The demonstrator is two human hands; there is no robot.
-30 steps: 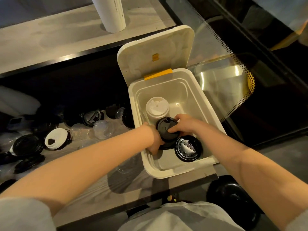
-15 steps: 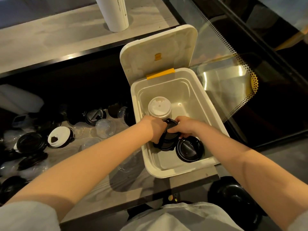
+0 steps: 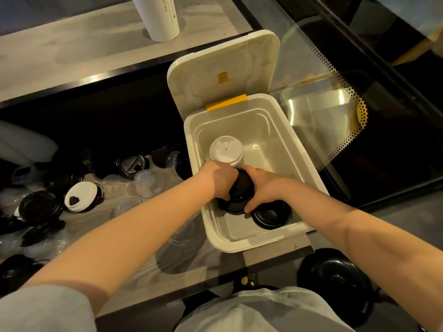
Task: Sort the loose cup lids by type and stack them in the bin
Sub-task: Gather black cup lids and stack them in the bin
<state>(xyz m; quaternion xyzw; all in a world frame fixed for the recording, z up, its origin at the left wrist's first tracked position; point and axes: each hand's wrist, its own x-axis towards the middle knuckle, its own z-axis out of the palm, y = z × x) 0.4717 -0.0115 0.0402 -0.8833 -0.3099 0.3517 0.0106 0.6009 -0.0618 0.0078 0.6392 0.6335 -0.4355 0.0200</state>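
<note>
A pale grey wood-grain bench [image 3: 148,238] carries a cream rectangular plastic bin [image 3: 302,157] at its right end. The bin's hinged cream lid [image 3: 223,68] stands open at the far side. Both forearms reach into the bin from the near side. The left hand [image 3: 219,179] and the right hand [image 3: 267,188] close on a stack of black round plastic cup lids [image 3: 241,189] from opposite sides. The left fingers [image 3: 225,196] curl round its left edge and the right fingers [image 3: 253,170] wrap its right and far edge, so the stack sits gripped between them, low by the bin's left wall. Just beyond it stands a stack of white domed cup lids [image 3: 226,149], and to its near right lies a wider black flat lid stack [image 3: 271,215], partly under the right hand. On the bench left of the bin lie loose black lids [image 3: 39,207], a white lid [image 3: 80,196] and clear domed lids [image 3: 148,179].
</note>
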